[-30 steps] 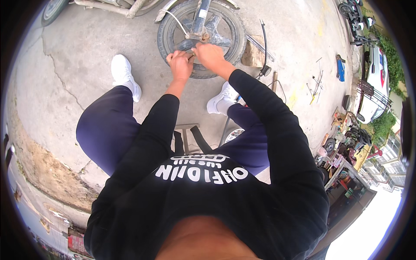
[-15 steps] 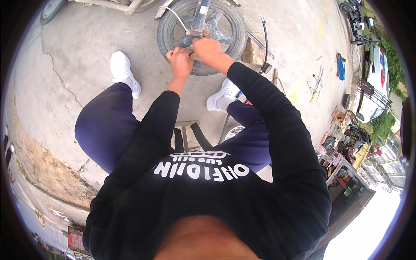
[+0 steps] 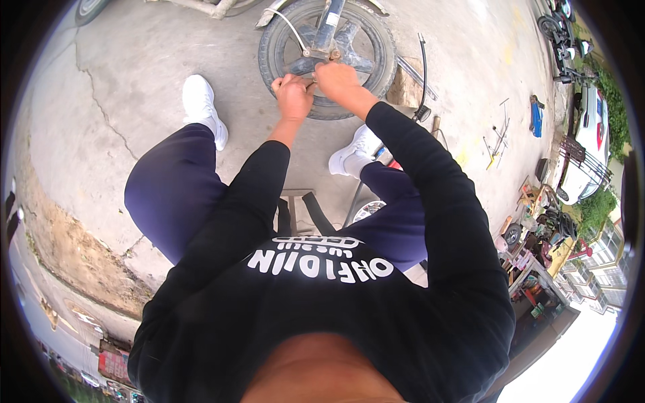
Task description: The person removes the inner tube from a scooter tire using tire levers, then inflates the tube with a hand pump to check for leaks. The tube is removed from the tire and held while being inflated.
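A motorbike wheel (image 3: 269, 57) with a black tyre and wide dark spokes stands at the top of the view, a fork leg (image 3: 328, 23) running down to its hub. My left hand (image 3: 293, 96) is closed in front of the lower left part of the wheel. Just right of it, below the hub, my right hand (image 3: 338, 81) has its fingers pinched together. The hands nearly meet around something small near the wheel, mostly covered by the fingers. A pale cable (image 3: 287, 28) curves to the fork beside them.
A wooden block (image 3: 405, 88) lies right of the wheel, with a black hose pump (image 3: 422, 74) beside it. Several thin tools (image 3: 498, 138) and a blue tool (image 3: 536, 116) lie farther right. My white shoes (image 3: 201, 104) flank the wheel, and a low stool frame (image 3: 293, 193) is beneath me.
The whole view has shifted slightly, so everything sits a little more to the right. Both hands keep nearly the same place and grip at the wheel.
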`<state>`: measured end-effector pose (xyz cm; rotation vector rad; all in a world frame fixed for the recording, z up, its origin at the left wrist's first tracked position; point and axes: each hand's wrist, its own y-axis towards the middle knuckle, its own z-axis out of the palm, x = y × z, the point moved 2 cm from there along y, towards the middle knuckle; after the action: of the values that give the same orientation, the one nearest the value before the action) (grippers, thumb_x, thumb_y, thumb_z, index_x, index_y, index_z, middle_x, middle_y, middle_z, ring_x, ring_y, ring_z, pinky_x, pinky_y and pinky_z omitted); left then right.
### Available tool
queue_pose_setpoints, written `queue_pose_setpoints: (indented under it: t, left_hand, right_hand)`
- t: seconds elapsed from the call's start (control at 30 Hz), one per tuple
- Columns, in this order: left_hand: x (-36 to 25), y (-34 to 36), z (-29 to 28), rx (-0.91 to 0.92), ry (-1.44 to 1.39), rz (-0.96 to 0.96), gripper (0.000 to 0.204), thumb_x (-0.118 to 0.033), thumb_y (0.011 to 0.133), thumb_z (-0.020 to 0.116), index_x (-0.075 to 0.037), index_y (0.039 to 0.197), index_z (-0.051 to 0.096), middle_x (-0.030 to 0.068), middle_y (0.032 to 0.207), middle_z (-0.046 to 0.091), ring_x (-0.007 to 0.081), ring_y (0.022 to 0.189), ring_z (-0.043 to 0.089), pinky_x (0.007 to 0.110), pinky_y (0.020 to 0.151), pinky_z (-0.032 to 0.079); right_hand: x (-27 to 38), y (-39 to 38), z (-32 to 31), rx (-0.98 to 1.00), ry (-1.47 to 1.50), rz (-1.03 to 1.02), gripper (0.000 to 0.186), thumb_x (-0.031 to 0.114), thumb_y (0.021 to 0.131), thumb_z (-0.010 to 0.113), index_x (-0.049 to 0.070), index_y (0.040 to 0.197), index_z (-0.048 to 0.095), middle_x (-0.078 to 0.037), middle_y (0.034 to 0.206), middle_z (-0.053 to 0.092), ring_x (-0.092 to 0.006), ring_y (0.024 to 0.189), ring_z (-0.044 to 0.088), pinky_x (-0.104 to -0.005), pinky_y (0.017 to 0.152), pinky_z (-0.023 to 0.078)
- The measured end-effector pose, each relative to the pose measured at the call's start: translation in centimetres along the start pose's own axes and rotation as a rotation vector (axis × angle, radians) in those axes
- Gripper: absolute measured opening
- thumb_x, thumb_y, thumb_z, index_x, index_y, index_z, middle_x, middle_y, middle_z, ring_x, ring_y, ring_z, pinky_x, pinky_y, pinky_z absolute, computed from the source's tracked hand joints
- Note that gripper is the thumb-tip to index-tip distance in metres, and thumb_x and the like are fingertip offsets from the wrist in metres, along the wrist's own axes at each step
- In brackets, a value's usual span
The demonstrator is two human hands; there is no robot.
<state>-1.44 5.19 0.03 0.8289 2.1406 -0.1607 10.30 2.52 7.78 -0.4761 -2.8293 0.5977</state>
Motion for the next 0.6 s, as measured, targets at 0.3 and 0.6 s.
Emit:
queue_pose_setpoints:
  t: [0.3,0.6]
  left_hand:
    - [-0.1,0.0,-0.1,-0.016,0.035,0.018,0.006,-0.017,0.069,0.072,-0.014,0.074,0.073,-0.0034,0.074,0.067,0.0159,0.083,0.057,0.038,0.084,0.032]
    - [-0.1,0.0,0.2,-0.021,0.005,-0.021,0.006,-0.015,0.069,0.073,-0.014,0.074,0.073,-0.0026,0.072,0.066,0.0159,0.081,0.058,0.037,0.085,0.031]
  right_hand:
    - [0.5,-0.2,0.0,-0.047,0.021,-0.094,0.019,0.006,0.078,0.061,0.000,0.094,0.053,-0.021,0.077,0.065,-0.0382,0.077,0.066,-0.0460,0.065,0.053]
    - [0.6,-0.4,-0.9,-0.003,-0.017,-0.032,0.013,0.013,0.082,0.059,0.001,0.088,0.058,-0.020,0.078,0.066,-0.0357,0.077,0.068,-0.0431,0.064,0.054]
